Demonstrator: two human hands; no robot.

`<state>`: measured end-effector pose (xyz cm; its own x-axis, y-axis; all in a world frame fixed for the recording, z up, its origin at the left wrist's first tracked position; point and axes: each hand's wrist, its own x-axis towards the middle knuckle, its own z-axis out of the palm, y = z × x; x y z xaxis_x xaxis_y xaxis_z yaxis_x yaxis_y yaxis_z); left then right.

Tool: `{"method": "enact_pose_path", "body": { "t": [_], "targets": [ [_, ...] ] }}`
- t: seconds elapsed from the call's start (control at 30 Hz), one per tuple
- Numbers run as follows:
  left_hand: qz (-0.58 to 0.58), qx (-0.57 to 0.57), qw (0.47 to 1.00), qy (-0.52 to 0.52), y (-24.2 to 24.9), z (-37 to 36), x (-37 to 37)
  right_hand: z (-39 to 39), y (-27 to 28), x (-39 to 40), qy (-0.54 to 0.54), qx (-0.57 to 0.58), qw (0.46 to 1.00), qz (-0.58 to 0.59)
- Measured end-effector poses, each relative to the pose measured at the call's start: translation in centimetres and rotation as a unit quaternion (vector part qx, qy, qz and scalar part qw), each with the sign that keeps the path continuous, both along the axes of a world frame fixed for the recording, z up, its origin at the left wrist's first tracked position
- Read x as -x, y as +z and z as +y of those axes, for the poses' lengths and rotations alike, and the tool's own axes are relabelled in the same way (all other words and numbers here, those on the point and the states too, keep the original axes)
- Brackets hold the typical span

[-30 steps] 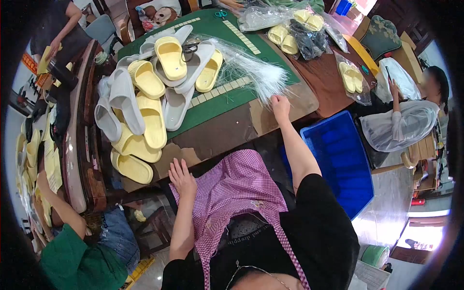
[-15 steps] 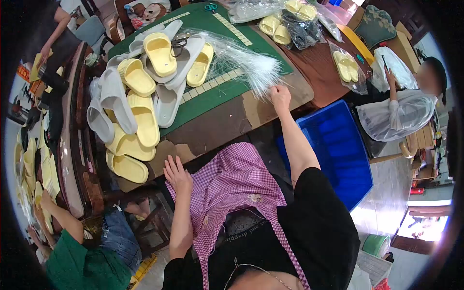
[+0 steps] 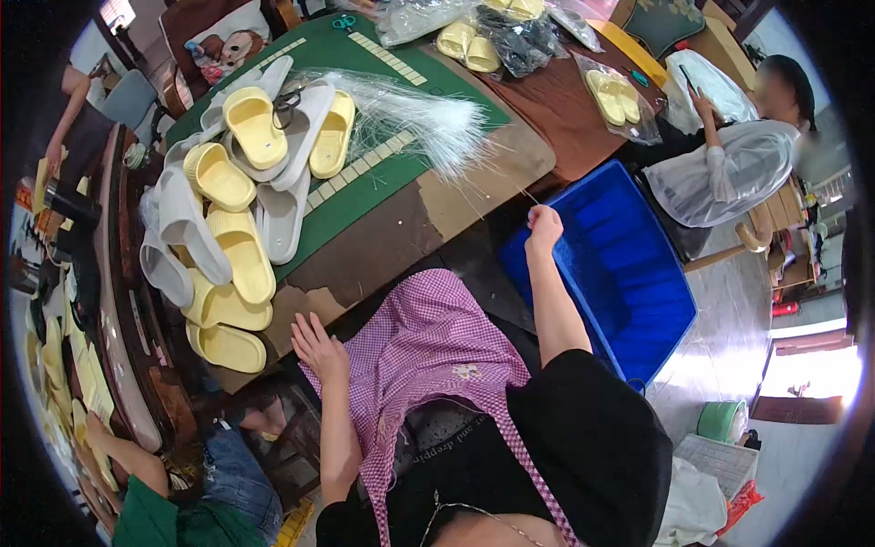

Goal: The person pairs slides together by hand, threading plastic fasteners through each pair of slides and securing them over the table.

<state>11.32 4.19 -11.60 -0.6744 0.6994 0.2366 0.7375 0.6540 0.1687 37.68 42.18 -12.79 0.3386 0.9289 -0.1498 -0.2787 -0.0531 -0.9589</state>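
My right hand (image 3: 544, 226) is closed in a pinch beside the table's front edge, over the rim of a blue bin. From its fingers a thin clear strand runs back toward a bundle of clear plastic strands (image 3: 456, 128) lying on the green mat (image 3: 383, 196). My left hand (image 3: 319, 348) rests with fingers spread at the table's front edge, close to a yellow slipper (image 3: 228, 348). A pile of yellow slippers (image 3: 251, 264) and grey slippers (image 3: 193, 228) covers the table's left part. Dark-framed glasses (image 3: 286, 105) lie among them.
The blue bin (image 3: 629, 283) stands right of my lap. Bagged yellow slippers (image 3: 612, 98) lie on the brown cloth (image 3: 547, 123). Teal scissors (image 3: 344, 22) sit at the far edge. One person (image 3: 720, 173) sits at right; another, in green (image 3: 146, 510), is at lower left.
My right hand has moved away from the bundle, toward me and over the bin's rim, drawing out a strand. My left hand stays at the table edge. The view has shifted slightly.
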Motion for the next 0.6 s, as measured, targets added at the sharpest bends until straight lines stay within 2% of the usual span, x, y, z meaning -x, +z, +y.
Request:
{"method": "enact_pose_path", "body": {
  "t": [0.07, 0.2, 0.27, 0.33, 0.47, 0.57, 0.6],
  "targets": [
    [-0.002, 0.001, 1.000, -0.002, 0.0, 0.0, 0.0, -0.3, -0.5, -2.1, -0.062, 0.035, 0.997, 0.019],
    [-0.006, 0.002, 1.000, 0.001, 0.1, 0.1, 0.0, -1.2, 1.6, -4.3, -0.099, 0.027, 0.993, 0.051],
    [-0.009, 0.003, 1.000, 0.002, 0.2, -0.1, 0.0, -0.2, 0.9, -6.8, -0.114, 0.002, 0.979, 0.171],
    [-0.008, 0.015, 1.000, 0.002, 0.3, 0.0, 0.0, 0.2, 2.8, -8.3, -0.126, -0.021, 0.959, 0.253],
    [-0.017, 0.003, 1.000, 0.002, 0.6, 0.1, -0.1, 0.3, 8.2, -9.7, -0.114, -0.097, 0.932, 0.330],
    [-0.040, -0.011, 0.999, 0.009, 0.6, 0.5, 0.3, -0.6, 11.7, -8.7, -0.084, -0.135, 0.939, 0.304],
    [-0.084, -0.036, 0.996, 0.016, 0.8, 0.9, 0.3, -0.9, 12.5, -8.1, -0.025, -0.165, 0.939, 0.301]
  ]
}}
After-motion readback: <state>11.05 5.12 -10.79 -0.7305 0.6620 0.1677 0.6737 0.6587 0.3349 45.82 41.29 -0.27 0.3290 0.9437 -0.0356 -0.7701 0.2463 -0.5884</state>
